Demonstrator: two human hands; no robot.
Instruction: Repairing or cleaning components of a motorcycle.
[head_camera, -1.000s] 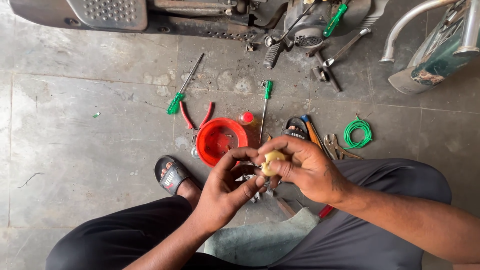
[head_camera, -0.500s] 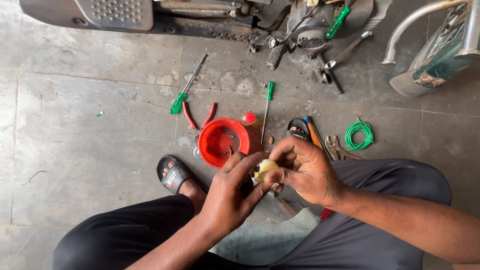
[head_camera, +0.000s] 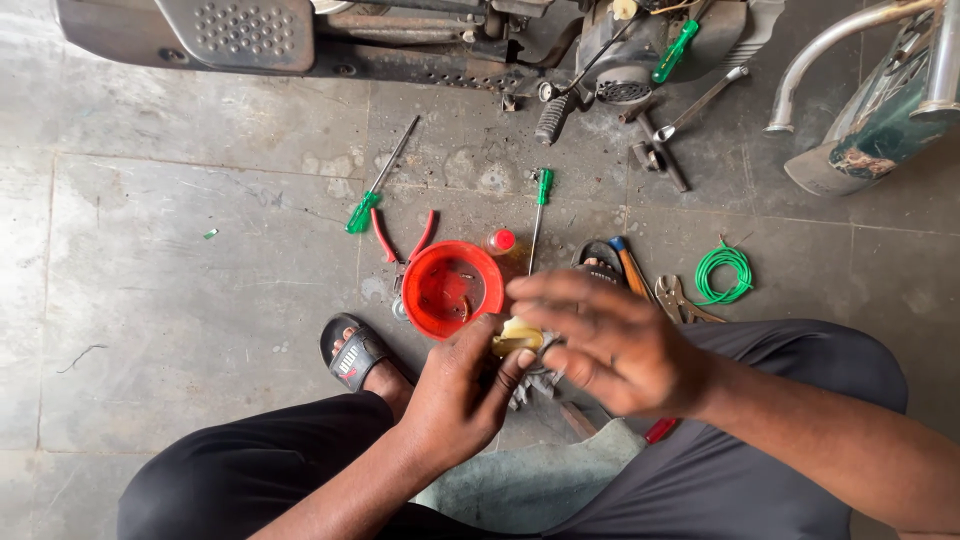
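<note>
Small yellowish part (head_camera: 517, 337): pinched in left hand (head_camera: 455, 395); right hand (head_camera: 610, 345) blurred, fingers spread, just above. Red bowl (head_camera: 452, 288) beside, holding small fasteners.

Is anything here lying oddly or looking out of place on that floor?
Nothing looks spilled or broken. Tools lie scattered loose on the concrete floor: two green-handled screwdrivers, red-handled pliers, a coil of green wire. The left hand holds a small yellowish part; the right hand is blurred.
</note>
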